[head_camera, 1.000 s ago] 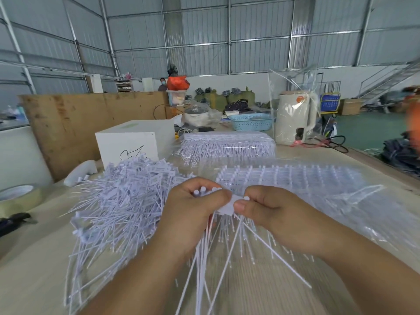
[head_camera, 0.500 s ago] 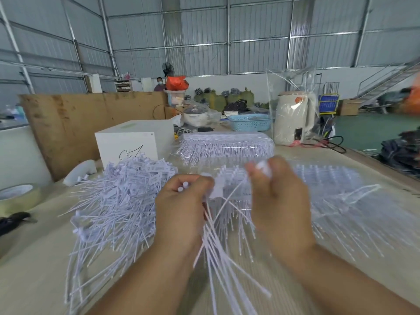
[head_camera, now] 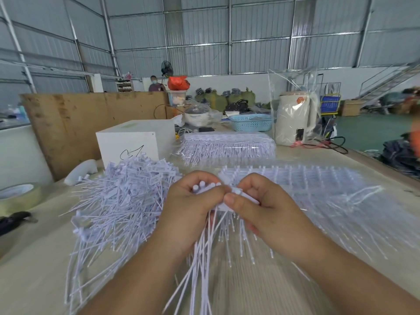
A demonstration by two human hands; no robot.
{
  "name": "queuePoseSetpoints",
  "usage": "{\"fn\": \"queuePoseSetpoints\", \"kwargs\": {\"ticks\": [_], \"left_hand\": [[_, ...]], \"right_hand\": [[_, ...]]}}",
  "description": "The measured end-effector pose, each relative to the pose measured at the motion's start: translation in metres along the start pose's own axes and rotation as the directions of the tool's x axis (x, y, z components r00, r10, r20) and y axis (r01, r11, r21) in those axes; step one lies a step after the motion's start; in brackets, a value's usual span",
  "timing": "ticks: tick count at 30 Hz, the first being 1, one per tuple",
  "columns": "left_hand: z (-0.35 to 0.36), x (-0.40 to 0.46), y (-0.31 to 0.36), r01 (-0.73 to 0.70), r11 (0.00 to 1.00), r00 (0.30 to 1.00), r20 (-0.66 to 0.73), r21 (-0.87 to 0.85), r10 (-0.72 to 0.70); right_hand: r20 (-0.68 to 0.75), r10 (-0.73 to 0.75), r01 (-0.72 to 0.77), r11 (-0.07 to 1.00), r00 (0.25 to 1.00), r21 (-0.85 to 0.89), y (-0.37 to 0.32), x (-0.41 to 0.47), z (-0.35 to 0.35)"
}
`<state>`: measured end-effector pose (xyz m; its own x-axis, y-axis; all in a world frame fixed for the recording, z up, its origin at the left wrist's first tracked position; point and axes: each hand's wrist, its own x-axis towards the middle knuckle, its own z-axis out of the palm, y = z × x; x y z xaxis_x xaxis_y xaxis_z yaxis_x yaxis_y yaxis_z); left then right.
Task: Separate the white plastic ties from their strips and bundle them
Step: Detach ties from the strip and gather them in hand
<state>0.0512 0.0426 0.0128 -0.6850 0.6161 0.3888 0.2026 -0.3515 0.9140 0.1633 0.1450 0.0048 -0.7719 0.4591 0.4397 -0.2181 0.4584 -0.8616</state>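
Note:
My left hand [head_camera: 191, 208] is closed around a bundle of white plastic ties [head_camera: 200, 253]; their heads stick up above my fingers and their thin tails hang down toward me. My right hand [head_camera: 256, 208] meets it thumb to thumb and pinches the flat white head of a tie on the strip held between both hands. A big heap of loose separated ties [head_camera: 122, 196] lies on the table to the left. Sheets of uncut tie strips [head_camera: 306, 189] spread out under and right of my hands. Another stack of strips [head_camera: 227, 145] lies farther back.
A white box [head_camera: 134, 139] stands behind the heap, with a plywood board [head_camera: 79, 123] leaning beyond it. A tape roll [head_camera: 18, 196] sits at the left edge. A blue basket [head_camera: 251, 122] and a bagged white kettle [head_camera: 295, 117] stand at the back. A person stands far off.
My right hand, raised and pulled away half a second ago, has come back down to the left hand and again pinches a tie head. The left hand kept its bundle.

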Motion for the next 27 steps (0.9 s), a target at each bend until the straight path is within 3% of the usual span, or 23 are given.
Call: {"fn": "queuePoseSetpoints", "kwargs": {"ticks": [3, 6, 12, 16, 20, 27], "left_hand": [[-0.002, 0.000, 0.001, 0.034, 0.997, 0.997, 0.074, -0.067, -0.029], [-0.003, -0.002, 0.002, 0.176, 0.955, 0.972, 0.194, -0.239, -0.130], [0.007, -0.004, -0.008, 0.143, 0.985, 0.989, 0.051, -0.098, -0.138], [0.015, -0.006, -0.007, 0.106, 0.989, 0.994, -0.008, -0.105, -0.108], [0.018, -0.010, -0.008, 0.171, 0.972, 0.985, 0.026, -0.164, -0.169], [0.021, -0.009, -0.011, 0.199, 0.946, 0.977, 0.127, -0.255, -0.171]], "right_hand": [[0.082, 0.058, -0.066, 0.993, 0.995, 0.095, 0.003, 0.000, 0.004], [0.135, 0.093, -0.113, 0.983, 0.987, 0.144, 0.005, 0.000, 0.008], [0.148, 0.207, -0.244, 0.918, 0.967, 0.313, 0.004, 0.000, 0.012], [0.142, 0.217, -0.256, 0.881, 0.966, 0.398, 0.000, 0.001, 0.012], [0.137, 0.211, -0.251, 0.852, 0.968, 0.459, 0.003, -0.001, 0.017], [0.006, 0.190, -0.168, 0.856, 0.982, 0.489, 0.009, 0.002, 0.025]]}}
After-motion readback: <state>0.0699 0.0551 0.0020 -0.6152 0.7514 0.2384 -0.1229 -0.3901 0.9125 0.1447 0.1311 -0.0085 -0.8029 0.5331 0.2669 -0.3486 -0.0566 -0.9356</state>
